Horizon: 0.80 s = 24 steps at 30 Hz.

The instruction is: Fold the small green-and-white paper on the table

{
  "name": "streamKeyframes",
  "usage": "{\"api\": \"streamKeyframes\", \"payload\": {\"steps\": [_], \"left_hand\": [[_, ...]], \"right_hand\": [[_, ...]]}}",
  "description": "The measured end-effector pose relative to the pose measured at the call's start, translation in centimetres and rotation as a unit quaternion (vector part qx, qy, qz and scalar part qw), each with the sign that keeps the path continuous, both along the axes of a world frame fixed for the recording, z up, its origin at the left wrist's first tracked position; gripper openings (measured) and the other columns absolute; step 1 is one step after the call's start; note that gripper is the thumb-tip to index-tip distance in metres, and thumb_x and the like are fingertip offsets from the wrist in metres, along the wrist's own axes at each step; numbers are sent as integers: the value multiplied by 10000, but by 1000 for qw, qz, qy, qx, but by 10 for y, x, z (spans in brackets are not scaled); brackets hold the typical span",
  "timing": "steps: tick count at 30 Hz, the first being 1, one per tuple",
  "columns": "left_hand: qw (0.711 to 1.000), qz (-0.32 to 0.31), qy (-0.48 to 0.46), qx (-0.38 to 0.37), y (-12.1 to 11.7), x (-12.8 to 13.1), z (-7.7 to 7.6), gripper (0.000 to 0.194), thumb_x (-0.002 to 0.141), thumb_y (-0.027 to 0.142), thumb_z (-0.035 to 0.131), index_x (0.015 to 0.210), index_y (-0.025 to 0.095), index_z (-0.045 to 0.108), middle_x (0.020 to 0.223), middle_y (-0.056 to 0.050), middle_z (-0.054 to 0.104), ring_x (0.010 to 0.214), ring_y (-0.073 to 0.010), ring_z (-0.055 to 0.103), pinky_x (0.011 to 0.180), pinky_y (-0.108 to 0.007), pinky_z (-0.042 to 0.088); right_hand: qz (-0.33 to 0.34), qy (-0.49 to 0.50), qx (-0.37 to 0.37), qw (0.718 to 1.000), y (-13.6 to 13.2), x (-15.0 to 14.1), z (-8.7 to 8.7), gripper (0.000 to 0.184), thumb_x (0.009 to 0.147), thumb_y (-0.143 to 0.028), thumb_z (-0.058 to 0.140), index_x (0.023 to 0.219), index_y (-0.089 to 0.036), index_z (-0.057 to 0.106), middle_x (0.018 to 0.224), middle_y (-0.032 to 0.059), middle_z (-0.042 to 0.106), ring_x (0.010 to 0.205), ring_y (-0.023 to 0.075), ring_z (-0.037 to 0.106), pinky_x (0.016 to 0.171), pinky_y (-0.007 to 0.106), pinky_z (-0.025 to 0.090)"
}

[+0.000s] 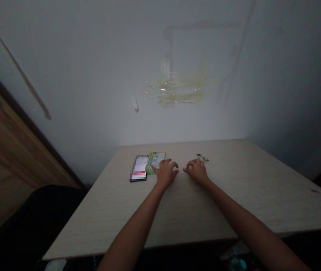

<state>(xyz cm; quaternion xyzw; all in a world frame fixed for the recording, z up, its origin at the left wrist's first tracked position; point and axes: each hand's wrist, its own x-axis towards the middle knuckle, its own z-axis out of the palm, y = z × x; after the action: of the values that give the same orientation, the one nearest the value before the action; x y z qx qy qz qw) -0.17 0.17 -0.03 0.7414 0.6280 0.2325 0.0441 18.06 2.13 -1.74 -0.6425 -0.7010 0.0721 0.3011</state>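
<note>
A small thin white strip (181,171) lies low over the table, between my two hands; its details are too small to make out. My left hand (166,173) has its fingers spread and bent, with the thumb at the strip's left end and a gap between thumb and forefinger. At the other end, my right hand (197,171) is closed, thumb and forefinger pinched on the strip. A green and white packet (155,160) lies flat by my left fingers, partly covered by them. Just beyond my right hand rests a small green and white sachet (203,157).
A phone (138,168) with a blurred screen lies left of the packet. The pale wooden table (233,188) meets a wall (106,75) with old tape (174,90) on it. A wooden panel (5,150) stands at the left, beside something dark (36,218).
</note>
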Motion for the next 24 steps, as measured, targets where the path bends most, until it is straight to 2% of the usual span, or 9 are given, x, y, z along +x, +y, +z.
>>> {"api": "streamKeyframes", "payload": {"steps": [4, 8, 16, 24], "left_hand": [[1000, -27, 0, 4, -1, -1, 1, 188, 854, 426, 652, 1040, 436, 672, 1464, 40, 470, 1402, -330, 280, 1014, -833, 18], [998, -63, 17, 8, -4, -2, 1, 128, 853, 418, 650, 967, 432, 707, 1478, 73, 465, 1418, -334, 256, 1026, -821, -14], [986, -160, 28, -32, -11, -7, 10, 156, 867, 497, 610, 960, 439, 721, 1424, 100, 544, 1425, -306, 275, 1060, -778, -65], [983, -178, 29, -20, -14, -5, 9, 138, 859, 476, 624, 948, 407, 702, 1386, 103, 581, 1410, -302, 309, 1047, -801, -31]], "right_hand": [[-6, 0, 10, 1000, -2, -1, -1, 180, 807, -400, 706, 859, -228, 713, 1068, 90, 597, 1072, 270, 487, 909, 368, 365], [-13, -4, 15, 1000, -1, 1, -2, 189, 818, -397, 692, 892, -224, 699, 1060, 95, 602, 1061, 281, 498, 881, 369, 375], [-15, -15, 37, 999, 8, 9, -8, 273, 805, -444, 697, 943, -212, 664, 1045, 94, 607, 1062, 280, 512, 880, 367, 377], [-9, -2, 35, 999, 9, 11, -8, 278, 819, -443, 671, 965, -207, 658, 1064, 94, 628, 1075, 285, 519, 892, 381, 383]]}}
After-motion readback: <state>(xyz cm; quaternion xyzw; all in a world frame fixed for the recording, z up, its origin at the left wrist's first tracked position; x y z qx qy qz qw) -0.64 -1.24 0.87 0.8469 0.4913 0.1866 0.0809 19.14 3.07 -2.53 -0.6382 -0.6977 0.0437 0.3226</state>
